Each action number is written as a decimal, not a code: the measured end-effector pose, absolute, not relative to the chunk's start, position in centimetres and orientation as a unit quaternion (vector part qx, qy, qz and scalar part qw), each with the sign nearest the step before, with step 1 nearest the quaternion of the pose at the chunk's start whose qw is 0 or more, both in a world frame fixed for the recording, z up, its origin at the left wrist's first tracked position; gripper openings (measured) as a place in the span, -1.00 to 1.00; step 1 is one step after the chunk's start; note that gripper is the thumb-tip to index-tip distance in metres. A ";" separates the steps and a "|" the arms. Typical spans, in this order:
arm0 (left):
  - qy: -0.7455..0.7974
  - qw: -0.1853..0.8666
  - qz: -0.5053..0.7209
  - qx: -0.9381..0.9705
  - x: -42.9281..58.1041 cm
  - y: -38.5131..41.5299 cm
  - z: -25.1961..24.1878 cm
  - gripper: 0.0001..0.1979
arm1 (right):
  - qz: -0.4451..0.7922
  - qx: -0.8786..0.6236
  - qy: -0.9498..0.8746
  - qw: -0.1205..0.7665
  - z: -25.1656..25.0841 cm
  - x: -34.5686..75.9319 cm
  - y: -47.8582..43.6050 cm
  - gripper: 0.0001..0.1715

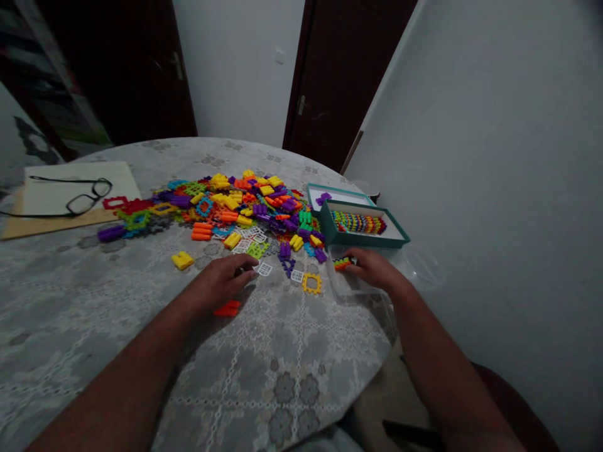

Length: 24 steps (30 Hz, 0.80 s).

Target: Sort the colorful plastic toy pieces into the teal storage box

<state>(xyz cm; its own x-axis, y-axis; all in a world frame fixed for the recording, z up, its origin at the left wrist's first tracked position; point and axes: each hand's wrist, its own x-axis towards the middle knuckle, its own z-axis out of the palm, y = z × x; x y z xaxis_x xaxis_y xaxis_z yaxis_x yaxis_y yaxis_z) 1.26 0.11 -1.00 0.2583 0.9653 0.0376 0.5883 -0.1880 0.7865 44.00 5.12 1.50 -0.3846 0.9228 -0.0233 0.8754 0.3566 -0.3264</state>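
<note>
My right hand (374,269) reaches into a clear plastic container (360,290) at the table's right edge. Its fingers are closed on a short multicoloured row of plastic building pieces (342,263). My left hand (230,279) rests low over the tablecloth, fingers loosely bent and apart, with nothing visible between them. Just beyond its fingertips lies a white lattice window piece (264,269); whether they touch I cannot tell. Orange pieces (228,308) lie partly under my left wrist. Between the hands lie another white window piece (296,275), a yellow square frame (311,283) and a purple triangle (287,267).
A big heap of colourful building pieces (240,204) covers the table's middle. Behind the container, a green box (367,240) holds packed rows of pieces, with its lid (339,194) behind it. Glasses (81,204) lie on papers (78,172) at left. A wall rises at right.
</note>
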 end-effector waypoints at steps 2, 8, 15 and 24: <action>0.544 0.339 0.281 0.714 1.3 0.0 -0.7 -0.45 | 0.132 -0.552 -0.817 0.098 1.4 43.8 5.2 -0.67; 0.547 0.339 0.279 0.713 1.5 -0.2 -0.2 -0.42 | 0.070 -0.565 -0.804 0.171 0.1 44.1 5.3 -0.57; 0.559 0.337 0.280 0.704 1.1 -0.1 -0.1 -0.47 | 0.036 -0.576 -0.788 0.216 -0.9 44.0 5.3 -0.64; 0.562 0.309 0.286 0.712 0.6 -0.1 -0.1 -0.58 | 0.027 -0.581 -0.790 0.197 -0.9 44.7 4.6 -0.70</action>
<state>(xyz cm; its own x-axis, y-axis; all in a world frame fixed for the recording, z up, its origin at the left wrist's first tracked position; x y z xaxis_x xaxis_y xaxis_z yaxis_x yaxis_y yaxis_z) 0.63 -0.10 -0.11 0.2037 0.9772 0.0596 0.6235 -0.1764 0.7617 44.69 4.60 -0.86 -0.2482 0.9275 0.2796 0.9062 0.3243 -0.2712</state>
